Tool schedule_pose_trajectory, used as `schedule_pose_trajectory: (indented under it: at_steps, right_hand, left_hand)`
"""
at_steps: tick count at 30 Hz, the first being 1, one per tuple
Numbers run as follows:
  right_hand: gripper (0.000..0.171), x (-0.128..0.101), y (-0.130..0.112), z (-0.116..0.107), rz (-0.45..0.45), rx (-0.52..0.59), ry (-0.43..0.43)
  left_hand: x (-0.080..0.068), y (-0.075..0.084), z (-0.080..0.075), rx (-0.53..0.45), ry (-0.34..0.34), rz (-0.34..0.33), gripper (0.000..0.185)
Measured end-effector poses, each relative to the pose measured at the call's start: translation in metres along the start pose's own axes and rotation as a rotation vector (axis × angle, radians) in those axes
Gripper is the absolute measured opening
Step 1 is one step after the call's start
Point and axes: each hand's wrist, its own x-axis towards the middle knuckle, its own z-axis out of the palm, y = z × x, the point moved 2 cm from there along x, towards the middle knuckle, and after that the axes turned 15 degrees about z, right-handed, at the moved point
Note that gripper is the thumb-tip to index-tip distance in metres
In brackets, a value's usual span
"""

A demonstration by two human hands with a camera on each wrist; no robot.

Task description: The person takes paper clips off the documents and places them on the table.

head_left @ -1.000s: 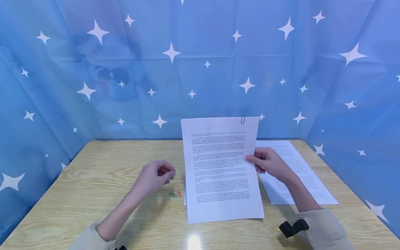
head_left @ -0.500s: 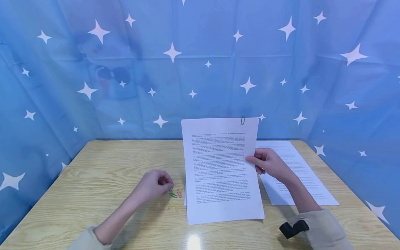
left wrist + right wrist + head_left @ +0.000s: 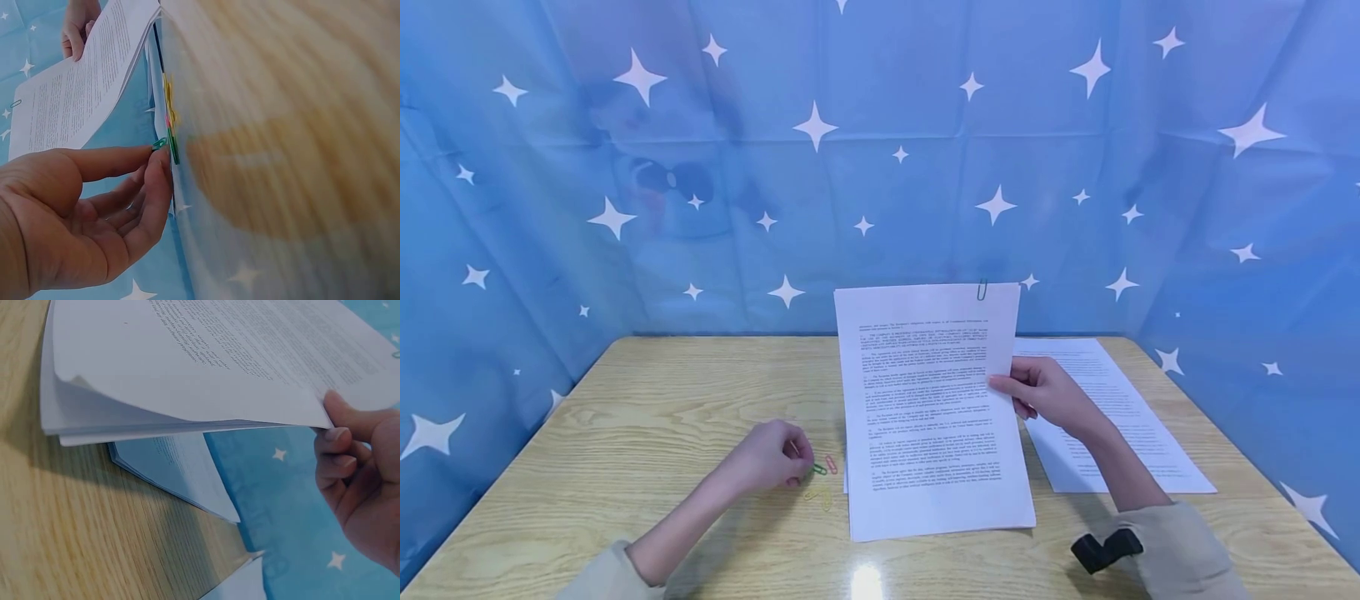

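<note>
My left hand (image 3: 771,457) is low over the table, left of the papers. Between its thumb and fingertip it pinches a green paper clip (image 3: 160,144), best seen in the left wrist view. Right at those fingertips lie another green paper clip (image 3: 820,469) and a pink paper clip (image 3: 831,464), with yellow paper clips (image 3: 822,497) just nearer. My right hand (image 3: 1051,398) grips a stack of printed sheets (image 3: 932,417) by its right edge, thumb in front, holding it tilted up. A dark green paper clip (image 3: 982,290) sits on the stack's top edge, toward the right.
More printed sheets (image 3: 1120,433) lie flat on the wooden table (image 3: 647,417) at the right, partly behind the right hand. Another sheet edge shows behind the held stack. A blue curtain (image 3: 880,167) with white stars hangs behind the table.
My left hand has come down toward the loose paper clips, bringing the green paper clip close to those on the table. The right hand and its stack have stayed almost still.
</note>
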Motion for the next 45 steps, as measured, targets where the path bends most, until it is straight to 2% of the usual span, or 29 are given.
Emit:
schedule_pose_trajectory:
  at_steps: [6,13,24,35,39,45]
  right_hand:
    - [0.022,0.001,0.002,0.000,0.014,0.004,0.011]
    - [0.023,0.002,0.003,0.001,0.003,0.012,-0.004]
    - [0.023,0.002,0.004,0.003,-0.014,0.005,-0.007]
    - [0.024,0.005,0.007,0.005,-0.002,0.015,-0.012]
    - [0.023,0.005,0.008,0.006,-0.004,0.020,-0.016]
    - [0.022,0.005,0.007,0.007,-0.017,0.016,-0.014]
  left_hand:
    - [-0.001,0.001,-0.001,-0.008,-0.005,-0.019,0.004]
    - [-0.001,0.003,-0.005,-0.002,0.052,-0.016,0.003]
    - [0.017,0.016,-0.010,0.021,0.222,0.019,0.005]
    - [0.031,0.043,-0.017,-0.087,0.404,0.092,0.011]
    - [0.036,0.052,-0.017,-0.135,0.443,0.150,0.011]
    - [0.044,0.065,-0.015,-0.203,0.456,0.304,0.012]
